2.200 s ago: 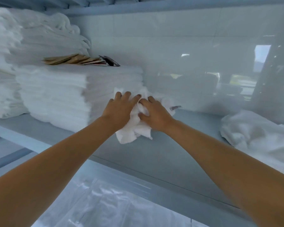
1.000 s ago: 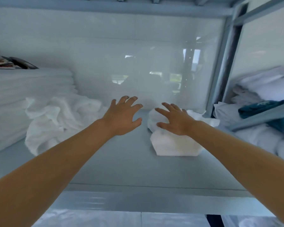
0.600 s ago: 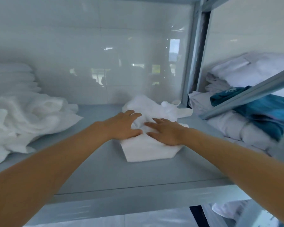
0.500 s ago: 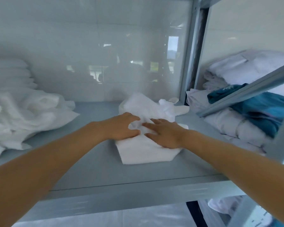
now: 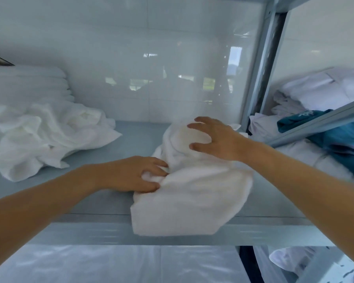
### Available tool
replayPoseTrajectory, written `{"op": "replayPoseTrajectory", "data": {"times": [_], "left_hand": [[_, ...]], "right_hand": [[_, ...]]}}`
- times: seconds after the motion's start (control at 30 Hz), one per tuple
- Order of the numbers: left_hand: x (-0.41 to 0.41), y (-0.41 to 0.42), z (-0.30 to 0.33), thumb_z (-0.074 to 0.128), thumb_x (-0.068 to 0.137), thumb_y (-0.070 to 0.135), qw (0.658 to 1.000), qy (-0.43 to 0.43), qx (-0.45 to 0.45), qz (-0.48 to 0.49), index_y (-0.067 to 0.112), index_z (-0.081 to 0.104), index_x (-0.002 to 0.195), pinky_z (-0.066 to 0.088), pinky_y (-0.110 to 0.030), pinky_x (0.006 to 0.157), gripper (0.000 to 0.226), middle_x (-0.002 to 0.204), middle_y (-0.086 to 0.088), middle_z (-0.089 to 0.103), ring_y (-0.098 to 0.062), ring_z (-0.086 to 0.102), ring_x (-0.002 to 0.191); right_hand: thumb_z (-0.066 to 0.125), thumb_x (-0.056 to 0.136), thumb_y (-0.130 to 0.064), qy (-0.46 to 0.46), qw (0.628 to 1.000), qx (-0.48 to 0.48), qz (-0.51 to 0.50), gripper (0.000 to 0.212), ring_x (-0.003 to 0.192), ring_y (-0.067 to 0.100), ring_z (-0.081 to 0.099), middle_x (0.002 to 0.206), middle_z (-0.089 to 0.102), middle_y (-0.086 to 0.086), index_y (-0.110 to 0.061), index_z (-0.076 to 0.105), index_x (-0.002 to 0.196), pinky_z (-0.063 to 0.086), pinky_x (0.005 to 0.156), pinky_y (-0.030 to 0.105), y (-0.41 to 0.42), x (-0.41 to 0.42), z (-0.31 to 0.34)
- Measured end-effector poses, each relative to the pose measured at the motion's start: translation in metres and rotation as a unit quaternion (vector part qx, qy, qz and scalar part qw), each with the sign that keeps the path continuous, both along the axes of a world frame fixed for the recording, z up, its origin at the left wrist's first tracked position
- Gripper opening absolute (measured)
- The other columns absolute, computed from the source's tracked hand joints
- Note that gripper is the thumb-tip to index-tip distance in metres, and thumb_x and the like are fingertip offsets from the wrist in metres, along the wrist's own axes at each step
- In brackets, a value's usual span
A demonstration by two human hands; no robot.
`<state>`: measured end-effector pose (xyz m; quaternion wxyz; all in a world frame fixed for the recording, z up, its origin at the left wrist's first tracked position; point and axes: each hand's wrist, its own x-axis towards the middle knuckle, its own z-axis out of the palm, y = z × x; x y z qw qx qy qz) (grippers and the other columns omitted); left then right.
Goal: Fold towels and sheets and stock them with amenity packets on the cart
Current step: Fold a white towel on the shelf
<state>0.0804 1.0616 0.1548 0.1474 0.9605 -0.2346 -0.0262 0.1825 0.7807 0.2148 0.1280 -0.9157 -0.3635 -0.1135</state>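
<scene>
the white towel sits on the grey shelf, and its front edge hangs a little over the lip. the left hand is at the towel's left side, with its fingers and thumb pinching a fold of cloth. the right hand is above the back hump of the towel, fingers spread wide and a bit bent, holding nothing. i can't tell if it touches the cloth. farther left lies a messy white pile, well apart from the towel. behind the pile is a neat stack of folded white cloths. to the right, past the metal post, is more white linen and 1 blue cloth.
</scene>
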Motion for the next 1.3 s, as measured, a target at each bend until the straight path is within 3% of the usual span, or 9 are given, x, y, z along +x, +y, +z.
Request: {"op": "replayPoseTrajectory", "data": {"times": [0.13, 0.3, 0.4, 0.53, 0.8, 0.93, 1.03, 1.1, 1.3], "left_hand": [[-0.002, 0.031, 0.018, 0.073, 0.077, 0.043, 0.997, 0.04, -0.011, 0.058, 0.058, 0.067, 0.112, 0.029, -0.026, 0.12, 0.038, 0.146, 0.032, 0.047, 0.007, 0.042, 0.136], [-0.003, 0.058, 0.021, 0.056, 0.093, 0.005, 0.981, -0.05, 0.057, 0.18, 0.032, 0.07, 0.122, 0.028, -0.021, 0.114, 0.042, 0.147, 0.007, 0.052, -0.014, 0.046, 0.137], [-0.008, 0.04, 0.015, 0.056, 0.1, 0.024, 0.984, -0.079, 0.018, 0.157, 0.034, 0.066, 0.129, 0.033, -0.025, 0.11, 0.032, 0.143, 0.01, 0.055, -0.013, 0.052, 0.132], [-0.009, 0.015, 0.008, 0.05, 0.1, 0.056, 0.991, -0.051, 0.034, 0.115, 0.035, 0.048, 0.148, 0.023, -0.027, 0.118, 0.053, 0.159, 0.01, 0.037, -0.012, 0.035, 0.146], [0.04, -0.027, 0.029, 0.057, 0.094, 0.061, 0.987, -0.114, 0.051, 0.104, 0.03, 0.03, 0.157, 0.031, -0.043, 0.118, 0.075, 0.16, 0.003, 0.031, -0.025, 0.037, 0.143], [0.073, -0.057, 0.028, 0.064, 0.075, 0.072, 0.996, -0.018, 0.048, 0.078, 0.036, 0.025, 0.157, 0.031, -0.044, 0.119, 0.097, 0.158, 0.003, 0.03, -0.02, 0.034, 0.145], [0.093, -0.074, 0.024, 0.064, 0.076, 0.064, 0.997, -0.017, 0.071, 0.038, 0.04, 0.051, 0.134, 0.046, -0.039, 0.104, 0.065, 0.135, 0.005, 0.058, -0.018, 0.054, 0.126], [0.102, -0.077, 0.021, 0.064, 0.076, 0.065, 0.995, -0.012, 0.086, 0.044, 0.038, 0.061, 0.114, 0.052, -0.036, 0.091, 0.046, 0.115, 0.008, 0.066, -0.017, 0.064, 0.108], [0.096, -0.068, -0.002, 0.058, 0.078, 0.046, 0.987, -0.125, 0.003, 0.096, 0.033, 0.054, 0.075, 0.041, -0.028, 0.064, 0.014, 0.075, 0.017, 0.055, -0.02, 0.066, 0.085]], "right_hand": [[0.058, 0.087, -0.073, 0.049, 0.996, -0.075, -0.004, 0.082, 0.157, 0.017, 0.006, 0.17, 0.01, -0.013, -0.048, 0.026, 0.157, 0.013, 0.125, 0.056, 0.027, 0.041, -0.013], [0.044, 0.091, -0.076, 0.073, 0.989, -0.128, -0.026, 0.071, 0.156, 0.026, 0.014, 0.171, 0.008, -0.006, -0.049, 0.029, 0.155, 0.015, 0.124, 0.053, 0.039, 0.055, -0.05], [0.045, 0.094, -0.071, 0.084, 0.992, -0.096, -0.003, 0.065, 0.156, 0.026, 0.016, 0.17, 0.014, -0.006, -0.048, 0.034, 0.154, 0.017, 0.124, 0.05, 0.034, 0.048, -0.055], [0.064, 0.093, -0.056, 0.112, 0.991, -0.056, 0.051, 0.055, 0.148, 0.014, 0.031, 0.163, 0.028, -0.014, -0.048, 0.048, 0.145, 0.026, 0.12, 0.038, 0.013, 0.023, -0.048], [0.077, 0.085, -0.027, 0.243, 0.959, 0.012, 0.143, 0.031, 0.134, -0.008, 0.044, 0.144, 0.051, -0.023, -0.04, 0.075, 0.113, 0.033, 0.112, 0.017, -0.04, -0.028, -0.031], [0.078, 0.088, -0.018, 0.182, 0.954, 0.231, 0.057, 0.01, 0.112, 0.005, 0.067, 0.113, 0.075, -0.012, -0.026, 0.081, 0.095, 0.05, 0.104, 0.027, -0.047, -0.018, -0.015], [0.08, 0.082, -0.044, 0.041, 0.985, 0.143, -0.09, 0.048, 0.118, 0.014, 0.058, 0.131, 0.057, -0.009, -0.032, 0.065, 0.126, 0.047, 0.095, 0.018, -0.034, -0.002, -0.014], [0.075, 0.083, -0.053, 0.1, 0.985, 0.014, -0.143, 0.066, 0.129, 0.021, 0.051, 0.144, 0.048, -0.001, -0.032, 0.054, 0.142, 0.044, 0.105, 0.031, -0.026, 0.008, -0.018], [0.074, 0.077, -0.038, 0.13, 0.981, 0.075, -0.125, 0.019, 0.084, 0.012, 0.065, 0.089, 0.07, -0.008, -0.022, 0.076, 0.088, 0.05, 0.066, 0.023, -0.016, 0.018, -0.033]]}}
